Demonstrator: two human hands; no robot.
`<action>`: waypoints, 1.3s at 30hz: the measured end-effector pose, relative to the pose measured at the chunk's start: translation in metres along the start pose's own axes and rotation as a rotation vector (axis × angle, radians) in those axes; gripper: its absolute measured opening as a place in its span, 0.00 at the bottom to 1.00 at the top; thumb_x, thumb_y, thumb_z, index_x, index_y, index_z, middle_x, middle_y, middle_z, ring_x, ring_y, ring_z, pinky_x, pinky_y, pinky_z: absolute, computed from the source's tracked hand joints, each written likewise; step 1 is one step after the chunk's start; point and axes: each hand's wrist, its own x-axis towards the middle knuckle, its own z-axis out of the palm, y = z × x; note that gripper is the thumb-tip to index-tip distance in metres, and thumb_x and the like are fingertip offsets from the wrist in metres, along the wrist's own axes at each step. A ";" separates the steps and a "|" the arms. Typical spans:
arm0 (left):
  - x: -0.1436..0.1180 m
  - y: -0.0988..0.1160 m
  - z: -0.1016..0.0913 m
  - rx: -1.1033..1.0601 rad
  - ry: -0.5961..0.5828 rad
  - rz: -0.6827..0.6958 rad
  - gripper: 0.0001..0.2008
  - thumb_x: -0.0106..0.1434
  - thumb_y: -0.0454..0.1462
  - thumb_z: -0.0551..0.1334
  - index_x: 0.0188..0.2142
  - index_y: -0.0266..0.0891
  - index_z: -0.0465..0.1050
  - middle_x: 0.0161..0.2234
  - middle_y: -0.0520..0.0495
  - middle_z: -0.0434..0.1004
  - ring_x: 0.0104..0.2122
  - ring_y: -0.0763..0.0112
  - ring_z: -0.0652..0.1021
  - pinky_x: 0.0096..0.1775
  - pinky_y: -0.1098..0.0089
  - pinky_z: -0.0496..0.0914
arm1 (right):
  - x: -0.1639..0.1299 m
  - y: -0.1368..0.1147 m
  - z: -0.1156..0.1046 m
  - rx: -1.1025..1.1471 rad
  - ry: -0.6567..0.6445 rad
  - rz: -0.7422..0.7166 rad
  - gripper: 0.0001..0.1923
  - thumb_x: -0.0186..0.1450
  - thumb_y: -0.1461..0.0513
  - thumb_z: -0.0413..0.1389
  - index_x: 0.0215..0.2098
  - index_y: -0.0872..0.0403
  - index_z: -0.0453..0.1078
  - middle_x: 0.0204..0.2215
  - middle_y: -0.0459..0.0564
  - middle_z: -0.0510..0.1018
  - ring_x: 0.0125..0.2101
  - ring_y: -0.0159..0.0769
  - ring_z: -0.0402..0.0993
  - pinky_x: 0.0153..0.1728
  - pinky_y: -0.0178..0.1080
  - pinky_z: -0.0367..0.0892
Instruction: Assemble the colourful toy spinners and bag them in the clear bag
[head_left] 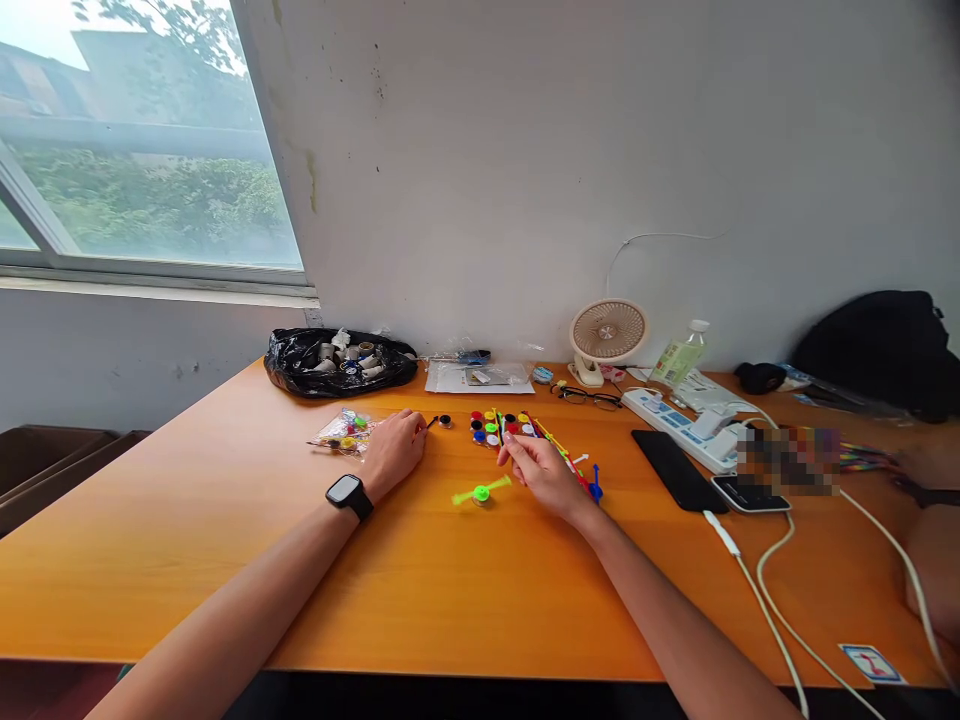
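Observation:
My left hand [397,447], with a watch on its wrist, rests on the table with its fingers curled. A thin black arrow [431,423] sticks out from its fingertips towards a small black round base [445,421]. My right hand [541,468] has thumb and fingers pinched together in front of a cluster of coloured round bases [480,437]; what is between them is hard to make out. Between my hands stands a green spinner base [481,493] with a blurred yellow-green arrow [498,484] on top. Just beyond my right wrist lies a blue arrow spinner [595,486].
Coloured sticks [553,438] lie behind my right hand, a clear bag of parts [343,432] beside my left. A black plastic bag [281,365], fan [609,331], bottle [679,355], power strip [667,420] and black phone [679,470] stand around. Another person's arm [934,560] is at right.

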 end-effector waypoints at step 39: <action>0.000 0.005 0.005 -0.266 0.036 -0.031 0.16 0.71 0.35 0.56 0.54 0.39 0.78 0.44 0.41 0.86 0.42 0.58 0.84 0.45 0.63 0.75 | -0.003 -0.001 0.003 -0.018 -0.062 -0.006 0.32 0.75 0.39 0.44 0.33 0.53 0.75 0.19 0.43 0.63 0.22 0.34 0.61 0.26 0.37 0.56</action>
